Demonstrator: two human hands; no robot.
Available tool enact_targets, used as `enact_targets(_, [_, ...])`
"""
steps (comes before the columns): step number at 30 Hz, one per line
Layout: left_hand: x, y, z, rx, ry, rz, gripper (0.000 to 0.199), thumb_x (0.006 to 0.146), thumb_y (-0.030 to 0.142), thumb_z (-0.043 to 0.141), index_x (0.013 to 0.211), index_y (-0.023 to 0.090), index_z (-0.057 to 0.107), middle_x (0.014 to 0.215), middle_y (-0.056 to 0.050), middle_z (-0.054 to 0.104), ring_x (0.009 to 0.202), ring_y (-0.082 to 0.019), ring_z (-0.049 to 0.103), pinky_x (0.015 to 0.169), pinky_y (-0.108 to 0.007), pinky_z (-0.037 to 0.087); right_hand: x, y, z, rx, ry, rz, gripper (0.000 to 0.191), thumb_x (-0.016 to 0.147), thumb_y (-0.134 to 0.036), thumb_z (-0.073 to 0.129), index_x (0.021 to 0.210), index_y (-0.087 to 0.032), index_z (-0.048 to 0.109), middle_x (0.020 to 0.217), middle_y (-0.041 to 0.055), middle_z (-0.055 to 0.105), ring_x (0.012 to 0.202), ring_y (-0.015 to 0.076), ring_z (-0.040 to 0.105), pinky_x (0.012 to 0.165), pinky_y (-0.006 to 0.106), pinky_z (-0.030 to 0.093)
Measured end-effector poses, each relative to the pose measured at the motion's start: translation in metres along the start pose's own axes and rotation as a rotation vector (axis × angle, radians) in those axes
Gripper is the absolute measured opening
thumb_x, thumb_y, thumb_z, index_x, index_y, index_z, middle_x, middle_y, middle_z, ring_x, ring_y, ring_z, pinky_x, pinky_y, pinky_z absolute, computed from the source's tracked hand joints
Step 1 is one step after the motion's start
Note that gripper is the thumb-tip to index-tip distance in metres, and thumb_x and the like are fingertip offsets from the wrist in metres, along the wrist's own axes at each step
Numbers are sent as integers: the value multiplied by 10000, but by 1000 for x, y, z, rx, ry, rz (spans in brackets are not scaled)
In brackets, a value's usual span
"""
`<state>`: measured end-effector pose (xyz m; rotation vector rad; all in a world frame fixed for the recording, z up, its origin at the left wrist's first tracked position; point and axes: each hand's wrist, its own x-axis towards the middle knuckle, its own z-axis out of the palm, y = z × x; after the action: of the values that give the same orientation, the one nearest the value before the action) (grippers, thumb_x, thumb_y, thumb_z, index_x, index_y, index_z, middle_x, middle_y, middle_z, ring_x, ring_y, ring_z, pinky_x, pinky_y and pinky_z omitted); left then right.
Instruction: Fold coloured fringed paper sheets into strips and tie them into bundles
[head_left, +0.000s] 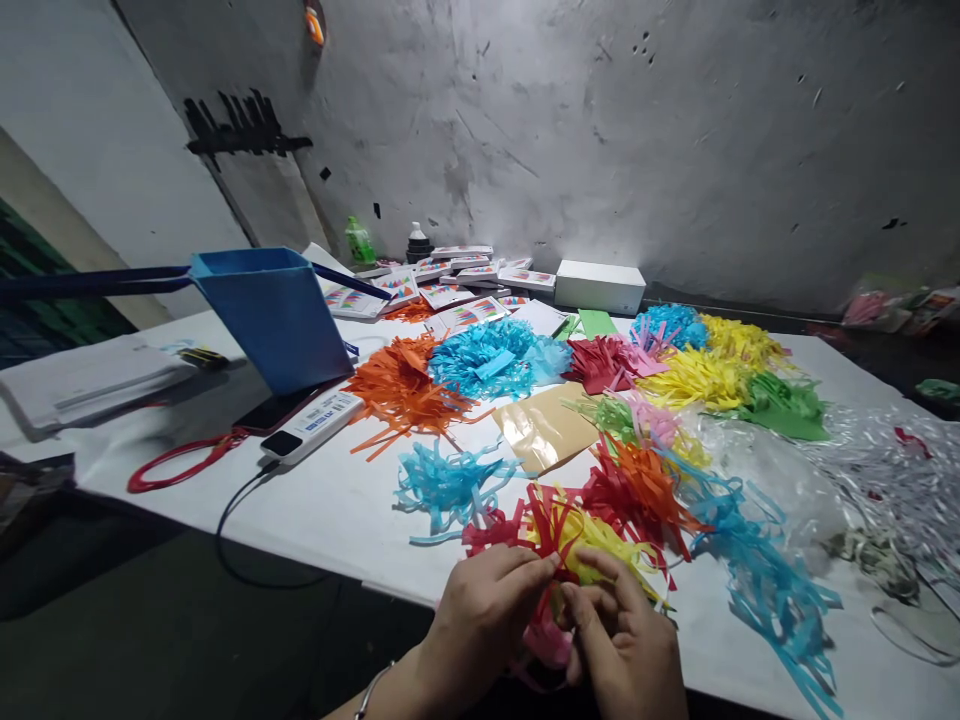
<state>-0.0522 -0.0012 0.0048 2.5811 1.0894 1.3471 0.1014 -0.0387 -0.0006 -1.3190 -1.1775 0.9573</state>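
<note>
left hand (484,612) pinching red strips (553,524) at near side of table (352,530); right hand (631,640) close beside, fingers curled, cannot tell if clamped; yellow strips (606,540) just beyond.

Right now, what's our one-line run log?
left hand: pinching red fringe | right hand: close beside left hand | yellow fringe: beyond right hand | blue bin: upright

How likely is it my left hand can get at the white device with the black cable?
Probably yes: nothing tall stands between your left hand and the white device, which lies uncovered; the hand would likely have to release the red strips first.
</note>
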Motion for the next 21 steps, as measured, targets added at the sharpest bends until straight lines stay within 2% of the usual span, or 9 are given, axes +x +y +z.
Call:
enact_targets(2, [0, 2, 1, 12, 4, 16, 148, 990, 169, 528, 1000, 149, 674, 741, -58, 736, 582, -156, 668, 523, -220, 498, 3, 4, 2, 128, -50, 119, 529, 863, -574, 635, 1215, -180, 607, 574, -54, 616, 372, 110, 522, 417, 212, 441])
enact_targets(4, [-2, 4, 4, 18, -10, 22, 161, 996, 171, 517, 1004, 153, 677, 728, -44, 729, 569, -154, 657, 511, -222, 485, 7, 10, 1, 95, -86, 118, 477, 872, -602, 606, 1092, -182, 657, 584, -37, 613, 403, 124, 544, 427, 229, 450])
enact_targets(7, [-11, 6, 13, 27, -8, 41, 199, 1006, 160, 488, 1045, 152, 683, 720, -43, 729, 549, -151, 640, 499, -225, 474, 16, 18, -6, -197, 22, -66, 426, 892, -619, 552, 847, -214, 677, 694, 30, 682, 594, 186, 654, 532, 261, 489])
enact_targets(9, [-19, 9, 20, 11, -11, 48, 194, 1002, 179, 507, 1046, 150, 694, 713, -48, 735, 531, -153, 634, 490, -228, 474, 22, 21, -13, -329, 160, -168, 452, 889, -654, 523, 857, -226, 666, 834, 70, 731, 753, 228, 692, 651, 297, 513])
enact_targets(11, [-25, 11, 22, -103, -79, 39, 175, 983, 251, 568, 1012, 157, 713, 746, -59, 756, 555, -155, 668, 508, -219, 504, 26, 22, -20, -269, 246, -150, 444, 903, -658, 506, 903, -232, 632, 901, 77, 739, 824, 230, 699, 725, 313, 522])
enact_targets(13, [-24, 8, 15, -311, -231, 3, 203, 964, 318, 604, 1033, 173, 728, 906, -88, 782, 717, -168, 741, 623, -202, 564, 28, 22, -26, 1, 226, -80, 370, 928, -610, 521, 925, -242, 561, 741, 13, 695, 685, 180, 674, 655, 284, 524])
enact_targets(15, [-14, -5, 2, -458, -319, -85, 218, 974, 298, 570, 1081, 189, 727, 1068, -103, 768, 923, -184, 747, 791, -213, 579, 30, 24, -28, 315, 175, -7, 321, 932, -563, 563, 936, -249, 495, 546, -83, 546, 453, 111, 530, 484, 217, 452])
enact_targets(17, [3, -27, -11, -367, -283, -252, 234, 980, 230, 522, 1113, 193, 711, 1122, -107, 744, 1034, -202, 709, 903, -273, 556, 31, 26, -24, 487, 162, 68, 359, 885, -562, 638, 944, -248, 475, 475, -135, 428, 354, 68, 376, 384, 168, 345])
enact_targets(21, [34, -84, -13, -14, -215, -540, 177, 844, 165, 676, 1017, 158, 711, 1105, -151, 702, 1110, -311, 622, 985, -463, 481, 27, 26, -8, 478, 214, 175, 487, 758, -610, 748, 951, -243, 494, 496, -126, 468, 365, 50, 390, 363, 133, 317])
